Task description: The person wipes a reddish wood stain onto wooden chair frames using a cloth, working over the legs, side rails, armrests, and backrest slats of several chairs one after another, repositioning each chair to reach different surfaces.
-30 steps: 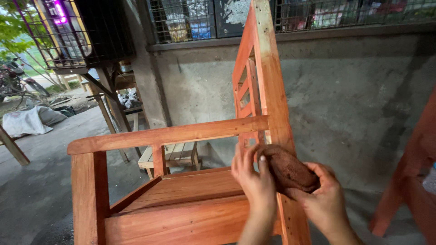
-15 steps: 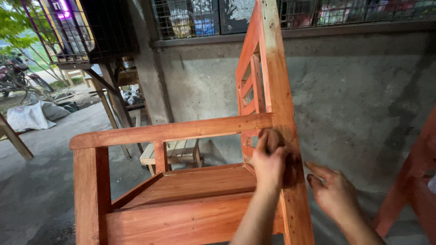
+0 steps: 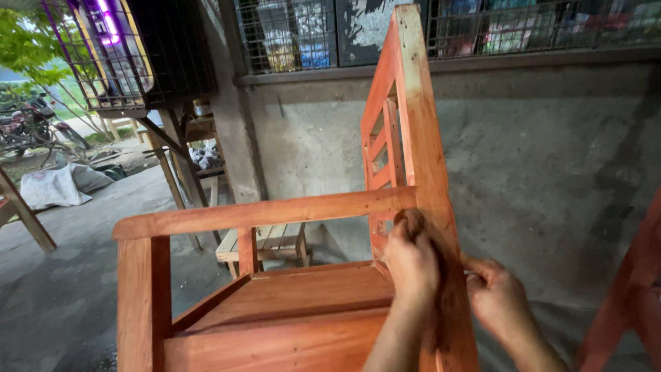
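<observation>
A reddish-orange wooden armchair (image 3: 275,296) stands in front of me, its tall back post (image 3: 420,138) rising to the top of the view. My left hand (image 3: 412,260) presses a dark brown stained cloth (image 3: 413,220) against the post, right where the armrest (image 3: 261,212) joins it. My right hand (image 3: 499,300) is just right of the post with its fingers curled, the fingertips touching the post's edge. Whether it grips a part of the cloth is hidden.
A grey concrete wall (image 3: 551,172) with a wire-mesh window (image 3: 289,34) stands behind the chair. A small wooden stool (image 3: 268,241) sits beyond the armrest. Another reddish wooden piece (image 3: 630,296) is at the right edge. Sacks (image 3: 58,186) and a motorbike (image 3: 27,124) lie far left.
The cloth passed from between both hands into my left hand, which pushed it up against the post at the armrest joint. My right hand let go, then came back toward the post.
</observation>
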